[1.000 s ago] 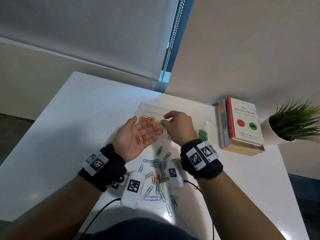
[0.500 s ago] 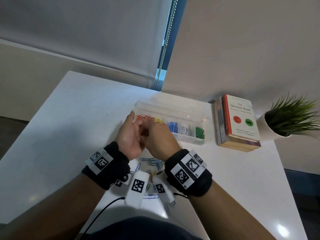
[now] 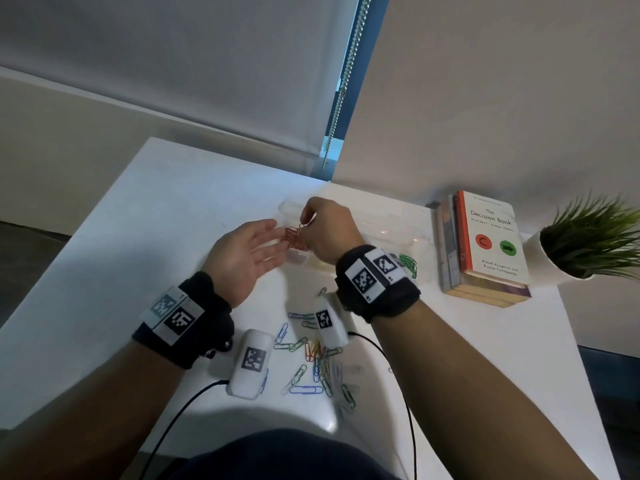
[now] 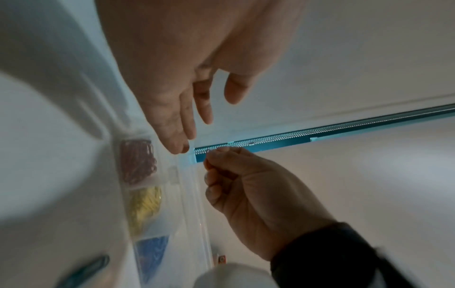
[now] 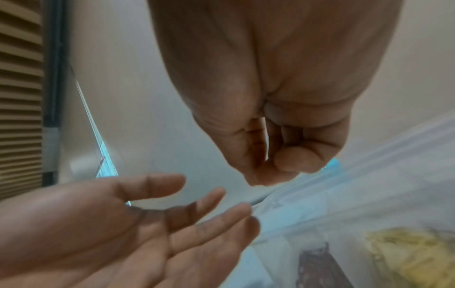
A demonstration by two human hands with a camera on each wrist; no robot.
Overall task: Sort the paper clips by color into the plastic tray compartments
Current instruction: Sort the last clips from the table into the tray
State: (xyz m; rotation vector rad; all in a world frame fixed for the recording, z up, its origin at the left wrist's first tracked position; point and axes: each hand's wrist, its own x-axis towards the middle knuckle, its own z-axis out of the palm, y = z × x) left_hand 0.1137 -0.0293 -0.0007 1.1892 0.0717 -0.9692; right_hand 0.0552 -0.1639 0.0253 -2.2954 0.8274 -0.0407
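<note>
A clear plastic tray [image 3: 398, 230] lies at the far side of the table. Its left compartment holds red paper clips [image 3: 293, 238], with yellow clips [image 4: 145, 204] and blue clips [image 4: 152, 251] in the compartments beside them and green clips [image 3: 408, 265] at the right end. My right hand [image 3: 306, 220] hovers over the red compartment, thumb and fingers pinching a red paper clip. My left hand [image 3: 263, 244] lies open, palm up and empty, just left of the tray. A loose pile of mixed clips [image 3: 313, 356] sits near me.
A stack of books [image 3: 485, 247] stands right of the tray, with a potted plant [image 3: 588, 237] beyond it. Two white tagged sensor boxes [image 3: 249, 362] with black cables hang from my wrists over the loose pile. The table's left half is bare white surface.
My right hand took the red clips from my left palm and moved forward over the red compartment. The left hand has opened flat with its palm now empty.
</note>
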